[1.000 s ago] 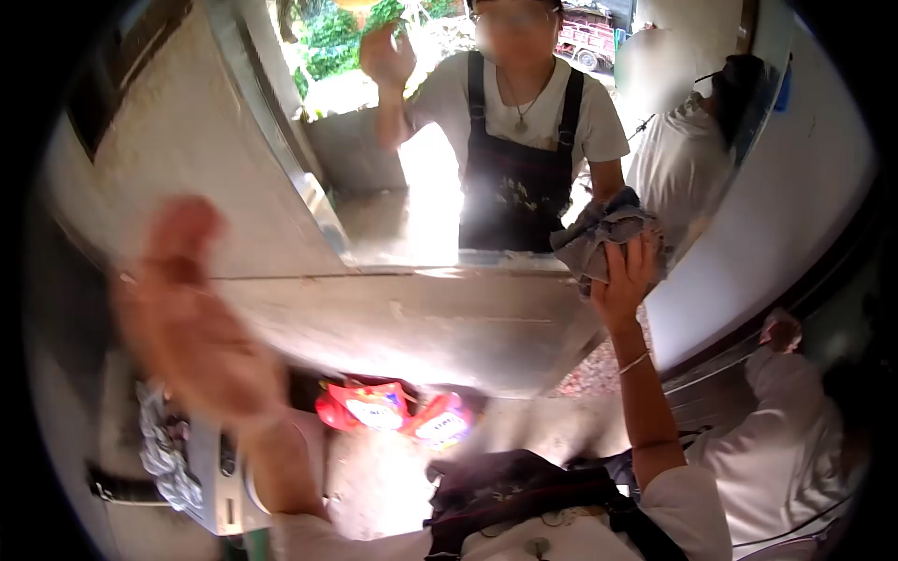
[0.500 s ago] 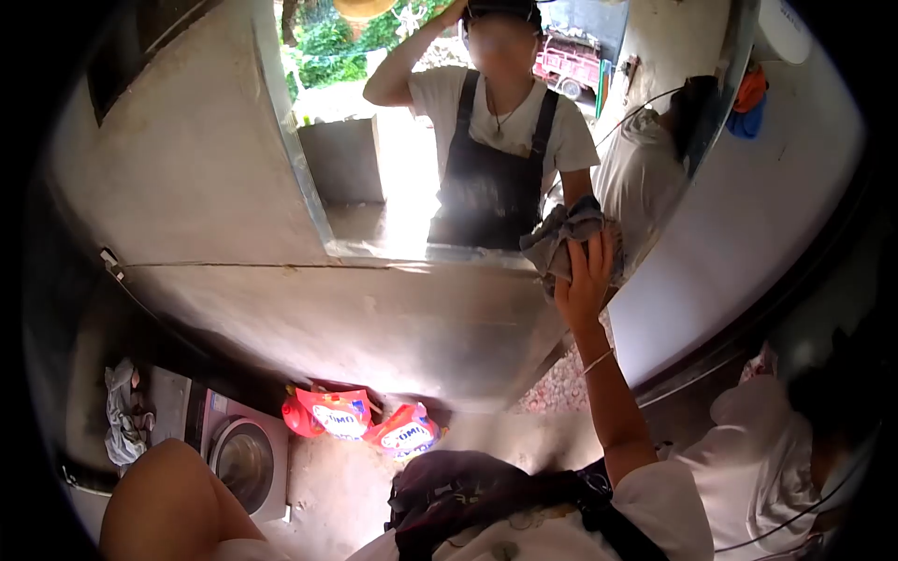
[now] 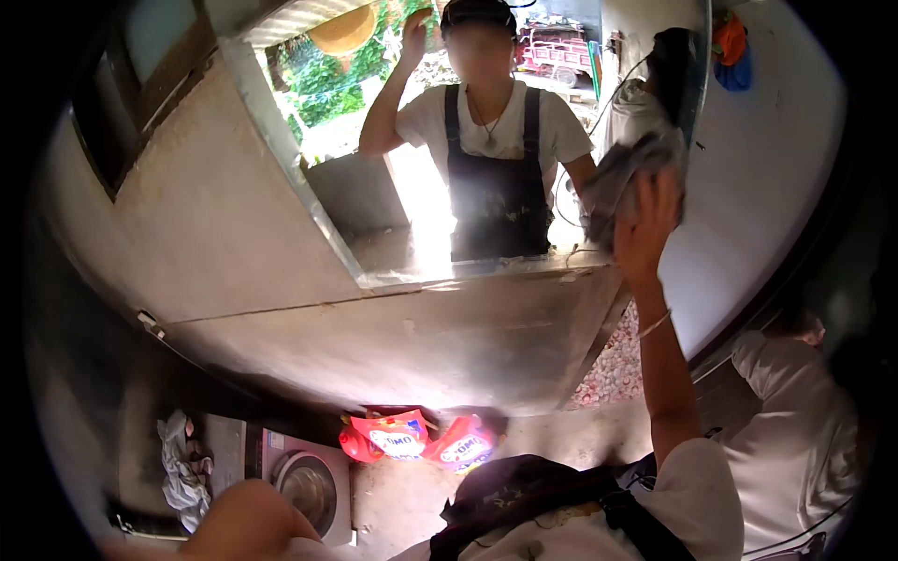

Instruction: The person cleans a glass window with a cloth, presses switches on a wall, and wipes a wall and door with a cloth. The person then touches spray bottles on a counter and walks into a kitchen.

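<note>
My right hand [image 3: 647, 224] presses a crumpled grey cloth [image 3: 629, 182] against the lower right part of a large mirror [image 3: 327, 215]. The fingers lie over the cloth, somewhat blurred, and a thin bracelet circles the wrist. Only the bent left arm [image 3: 248, 519] shows directly, at the bottom left. My left hand [image 3: 415, 37] appears just as a reflection, raised beside the headgear with its fingers loosely stretched and nothing seen in them. The mirror also reflects a white T-shirt and dark bib overalls.
A front-loading washing machine [image 3: 304, 481] stands at lower left, with a crumpled grey-white fabric [image 3: 182, 467] beside it. Red detergent bags [image 3: 398, 437] lie on the floor by the wall. Another person [image 3: 790, 430] in a light shirt is at the right. Orange and blue items [image 3: 731, 47] hang at upper right.
My right hand has moved the cloth up and to the right along the mirror. In the reflection, my left hand has come away from the headgear. The whole view has shifted.
</note>
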Motion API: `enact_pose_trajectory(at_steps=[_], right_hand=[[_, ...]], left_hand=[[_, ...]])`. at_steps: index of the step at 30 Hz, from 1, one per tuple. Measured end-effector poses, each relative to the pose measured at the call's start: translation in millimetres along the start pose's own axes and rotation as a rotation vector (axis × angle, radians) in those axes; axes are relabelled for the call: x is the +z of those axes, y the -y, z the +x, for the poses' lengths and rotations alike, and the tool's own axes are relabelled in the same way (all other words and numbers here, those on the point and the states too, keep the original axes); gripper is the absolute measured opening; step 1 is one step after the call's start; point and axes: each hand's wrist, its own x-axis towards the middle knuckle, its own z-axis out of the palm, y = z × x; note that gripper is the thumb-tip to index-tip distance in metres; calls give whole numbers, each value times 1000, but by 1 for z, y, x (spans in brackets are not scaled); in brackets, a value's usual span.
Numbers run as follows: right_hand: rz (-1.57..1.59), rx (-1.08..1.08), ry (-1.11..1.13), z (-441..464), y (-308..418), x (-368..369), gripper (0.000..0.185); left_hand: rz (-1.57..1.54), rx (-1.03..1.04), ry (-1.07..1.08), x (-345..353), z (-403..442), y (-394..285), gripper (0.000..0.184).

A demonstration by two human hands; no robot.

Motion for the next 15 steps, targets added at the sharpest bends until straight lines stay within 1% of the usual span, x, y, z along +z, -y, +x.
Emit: enact_pose_trajectory(at_steps=[2, 3, 4, 5, 6, 7, 8, 9, 10, 11, 12, 14, 15], right_hand=[[43, 90, -65, 59, 8, -5, 52], [-4, 91, -105, 79, 19, -4, 51], [-40, -16, -172, 92, 27, 7, 50], [-9, -7, -79, 104, 49, 7, 52], [13, 3, -11, 90, 56, 29, 50], [-182, -143, 229, 105, 92, 7, 46], [-85, -262, 290, 86, 101, 19, 41], [14, -381, 351, 57, 103, 34, 36], [11, -628, 352, 30, 107, 36, 33], [73, -645, 399, 3, 105, 32, 37], [243, -515, 562, -28, 97, 39, 39], [127, -586, 503, -79, 55, 35, 41], [156, -455, 656, -126, 4, 55, 41]], left_hand=[[-22, 8, -52, 4, -10, 13, 46], [-53, 10, -89, 10, -18, 25, 46], [-85, 17, -144, 18, -30, 36, 46], [-168, 33, -176, 37, -39, 53, 42], [36, -27, -307, 51, -51, 66, 40], [162, -133, -121, 45, -60, 79, 42], [151, -120, -194, 57, -74, 102, 43], [159, -190, -191, 67, -84, 118, 46], [170, -304, -290, 78, -101, 133, 48], [123, -461, -349, 82, -117, 143, 49], [90, -579, -361, 82, -136, 150, 47], [130, -774, -363, 74, -174, 146, 39], [155, -872, -373, 67, -195, 142, 36]])
